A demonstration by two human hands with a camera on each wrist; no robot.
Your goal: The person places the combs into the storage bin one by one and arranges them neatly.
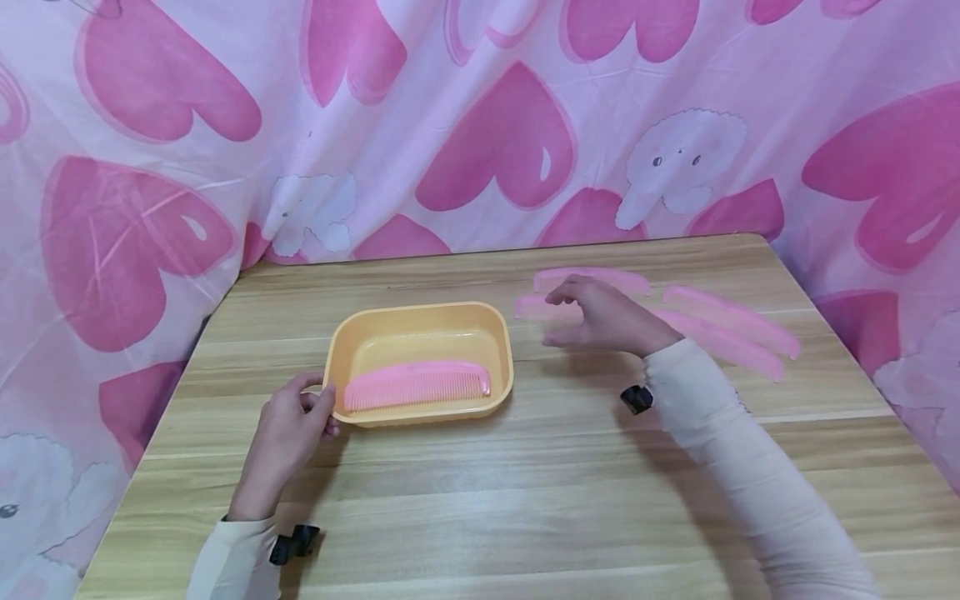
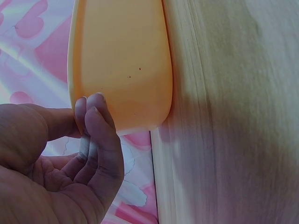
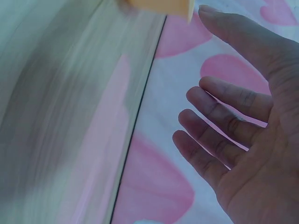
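Observation:
A yellow-orange rectangular tray (image 1: 491,329) stands on the table, its outer side (image 2: 124,56) filling the top of the left wrist view. My left hand (image 1: 285,437) pinches the tray's left end at the rim, thumb and fingers on either side of the wall. One pink comb (image 1: 420,383) lies inside, teeth toward me. To the right, my right hand (image 1: 609,321) hovers above the table with fingers spread apart and nothing in them, as the right wrist view also shows. Under and behind it lie a pink comb (image 1: 531,307) and another comb (image 1: 592,273), the nearer one partly hidden by the hand.
Farther right lie two more pink combs, an outer comb (image 1: 738,318) and an inner comb (image 1: 723,346), side by side at a slant. A pink curtain (image 1: 495,142) with hearts hangs right behind the wooden table (image 1: 480,500). Both wrists carry small black devices.

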